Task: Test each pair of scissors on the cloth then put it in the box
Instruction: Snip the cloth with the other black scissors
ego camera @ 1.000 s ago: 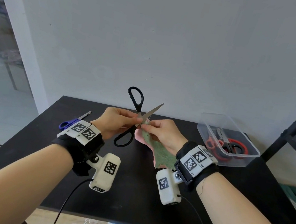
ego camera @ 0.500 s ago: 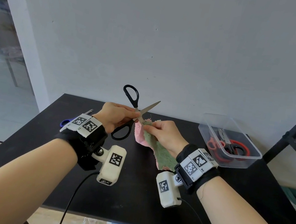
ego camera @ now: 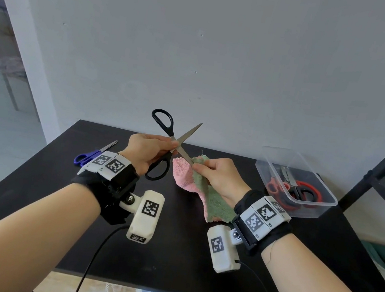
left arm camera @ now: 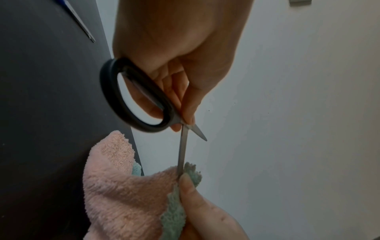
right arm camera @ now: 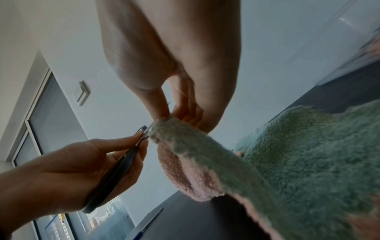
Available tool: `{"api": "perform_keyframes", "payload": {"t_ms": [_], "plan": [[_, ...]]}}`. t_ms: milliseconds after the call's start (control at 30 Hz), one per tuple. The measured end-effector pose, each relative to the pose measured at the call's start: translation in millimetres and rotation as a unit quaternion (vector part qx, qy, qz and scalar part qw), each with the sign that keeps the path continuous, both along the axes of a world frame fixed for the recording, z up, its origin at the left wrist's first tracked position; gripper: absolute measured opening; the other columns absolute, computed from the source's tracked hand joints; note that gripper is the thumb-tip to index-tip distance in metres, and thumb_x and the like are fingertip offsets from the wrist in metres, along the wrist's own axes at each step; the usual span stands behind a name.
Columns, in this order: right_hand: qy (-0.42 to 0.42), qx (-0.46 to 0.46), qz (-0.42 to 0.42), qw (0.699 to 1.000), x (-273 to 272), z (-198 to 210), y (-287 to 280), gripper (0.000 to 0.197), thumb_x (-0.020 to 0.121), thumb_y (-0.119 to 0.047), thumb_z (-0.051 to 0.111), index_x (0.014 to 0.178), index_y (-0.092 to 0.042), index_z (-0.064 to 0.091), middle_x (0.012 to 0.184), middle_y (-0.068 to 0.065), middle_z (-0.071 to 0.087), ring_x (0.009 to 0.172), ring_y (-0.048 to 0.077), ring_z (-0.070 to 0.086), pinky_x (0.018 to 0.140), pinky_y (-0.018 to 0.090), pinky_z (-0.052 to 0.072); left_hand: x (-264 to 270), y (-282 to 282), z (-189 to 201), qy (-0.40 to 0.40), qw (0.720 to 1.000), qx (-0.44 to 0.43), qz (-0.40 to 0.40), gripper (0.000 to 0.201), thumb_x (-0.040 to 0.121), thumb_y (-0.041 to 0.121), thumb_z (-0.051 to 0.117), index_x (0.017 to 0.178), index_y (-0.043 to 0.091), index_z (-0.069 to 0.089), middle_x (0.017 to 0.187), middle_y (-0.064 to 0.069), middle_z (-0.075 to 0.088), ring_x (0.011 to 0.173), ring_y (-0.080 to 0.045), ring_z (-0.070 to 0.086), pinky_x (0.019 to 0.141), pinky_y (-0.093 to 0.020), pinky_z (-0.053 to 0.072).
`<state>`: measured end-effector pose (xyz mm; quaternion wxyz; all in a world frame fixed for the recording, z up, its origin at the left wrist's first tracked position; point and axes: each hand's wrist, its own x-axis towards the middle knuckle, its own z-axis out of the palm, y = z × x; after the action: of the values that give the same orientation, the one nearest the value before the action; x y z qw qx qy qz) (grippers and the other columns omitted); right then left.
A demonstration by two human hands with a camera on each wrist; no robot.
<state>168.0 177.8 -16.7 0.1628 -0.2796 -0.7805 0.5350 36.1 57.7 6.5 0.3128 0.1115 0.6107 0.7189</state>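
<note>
Head view: the black scissors (ego camera: 161,146), gripped near the pivot by the left hand (ego camera: 145,151), now gape wider than a second ago, lower blade tip meeting the cloth (ego camera: 195,184) pinched by the right hand (ego camera: 217,175). Cut looks imminent; box (ego camera: 313,203) waits, right.

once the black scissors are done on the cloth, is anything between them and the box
Nothing visible blocks the way. The black scissors are held up in the left hand, and the clear box sits open-topped to the right. Only the right hand holding the cloth lies between; the scissors could pass above it. The box already holds red-handled scissors.
</note>
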Motion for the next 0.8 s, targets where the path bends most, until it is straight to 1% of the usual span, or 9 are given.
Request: {"api": "perform_keyframes", "payload": {"t_ms": [133, 267, 333, 433, 533, 600, 700, 733, 800], "plan": [[-0.005, 0.000, 0.004, 1.000, 4.7, 1.7, 4.0, 0.020, 0.091, -0.015, 0.061, 0.095, 0.001, 0.072, 0.090, 0.013, 0.070, 0.077, 0.014, 0.064, 0.082, 0.030, 0.052, 3.1, 4.3, -2.4, -0.013, 1.000, 0.019, 0.012, 0.012, 0.075, -0.007, 0.073, 0.086, -0.005, 0.069, 0.071, -0.012, 0.071, 0.056, -0.014, 0.070, 0.051, -0.017, 0.051], [-0.005, 0.008, 0.005, 1.000, 8.6, 4.3, 7.0, 0.016, 0.091, -0.014, 0.062, 0.080, -0.006, 0.072, 0.072, 0.002, 0.066, 0.064, 0.007, 0.060, 0.068, 0.022, 0.047, 1.1, 6.0, -3.2, -0.010, 1.000, 0.011, 0.008, 0.010, 0.075, 0.000, 0.075, 0.084, 0.000, 0.071, 0.075, -0.012, 0.073, 0.062, -0.016, 0.071, 0.052, -0.019, 0.052], [-0.010, 0.014, 0.008, 1.000, 9.6, 5.0, 9.4, 0.017, 0.090, -0.014, 0.063, 0.080, -0.005, 0.072, 0.073, 0.004, 0.067, 0.066, 0.009, 0.061, 0.070, 0.025, 0.049, 1.9, 5.1, -2.0, -0.005, 1.000, 0.011, -0.003, 0.008, 0.076, 0.001, 0.075, 0.084, 0.001, 0.071, 0.074, -0.011, 0.073, 0.061, -0.015, 0.071, 0.050, -0.018, 0.051], [-0.026, 0.029, 0.017, 0.999, 14.8, 7.0, 14.5, 0.016, 0.089, -0.017, 0.065, 0.085, -0.003, 0.073, 0.080, 0.008, 0.070, 0.075, 0.013, 0.063, 0.080, 0.031, 0.050, -2.7, 0.8, 1.4, -0.002, 1.000, 0.023, 0.016, 0.009, 0.078, 0.000, 0.073, 0.086, 0.001, 0.069, 0.074, -0.011, 0.072, 0.059, -0.013, 0.070, 0.051, -0.017, 0.051], [-0.007, 0.026, 0.005, 1.000, 26.2, 5.2, 23.7, 0.016, 0.089, -0.018, 0.065, 0.079, -0.008, 0.073, 0.082, 0.011, 0.072, 0.079, 0.015, 0.066, 0.085, 0.031, 0.051, -19.5, -10.1, 5.4, 0.004, 0.999, 0.023, 0.026, 0.010, 0.081, 0.002, 0.071, 0.090, 0.003, 0.069, 0.085, -0.014, 0.072, 0.065, -0.014, 0.071, 0.063, -0.020, 0.056], [0.016, 0.021, -0.007, 1.000, 31.8, 5.1, 29.2, 0.016, 0.088, -0.019, 0.066, 0.078, -0.008, 0.074, 0.083, 0.013, 0.072, 0.082, 0.016, 0.066, 0.090, 0.035, 0.052, -27.3, -18.3, 7.6, 0.022, 1.000, -0.004, -0.017, 0.015, 0.081, 0.002, 0.070, 0.096, 0.001, 0.068, 0.090, -0.015, 0.072, 0.069, -0.015, 0.072, 0.068, -0.020, 0.057], [0.045, 0.003, -0.019, 0.999, 31.1, 9.9, 31.3, 0.012, 0.087, -0.016, 0.066, 0.085, -0.006, 0.074, 0.088, 0.016, 0.072, 0.083, 0.019, 0.065, 0.092, 0.041, 0.051, -28.6, -23.2, 10.2, 0.050, 0.994, -0.053, -0.082, 0.023, 0.080, 0.002, 0.071, 0.103, -0.003, 0.069, 0.097, -0.018, 0.073, 0.088, -0.022, 0.069, 0.089, -0.025, 0.053], [0.052, 0.005, -0.024, 0.998, 29.0, 12.0, 31.8, 0.012, 0.087, -0.015, 0.066, 0.087, -0.004, 0.073, 0.092, 0.020, 0.071, 0.083, 0.021, 0.065, 0.092, 0.042, 0.051, -27.4, -23.9, 11.5, 0.058, 0.991, -0.067, -0.101, 0.024, 0.080, 0.002, 0.071, 0.103, -0.003, 0.069, 0.098, -0.018, 0.073, 0.090, -0.023, 0.068, 0.089, -0.025, 0.054], [0.062, 0.020, -0.032, 0.997, 24.2, 15.1, 32.9, 0.010, 0.087, -0.014, 0.066, 0.087, -0.006, 0.072, 0.095, 0.021, 0.071, 0.084, 0.023, 0.065, 0.091, 0.043, 0.053, -24.8, -26.0, 14.6, 0.080, 0.983, -0.094, -0.138, 0.023, 0.079, 0.000, 0.071, 0.102, -0.002, 0.070, 0.098, -0.017, 0.073, 0.079, -0.018, 0.071, 0.072, -0.018, 0.056]]}}
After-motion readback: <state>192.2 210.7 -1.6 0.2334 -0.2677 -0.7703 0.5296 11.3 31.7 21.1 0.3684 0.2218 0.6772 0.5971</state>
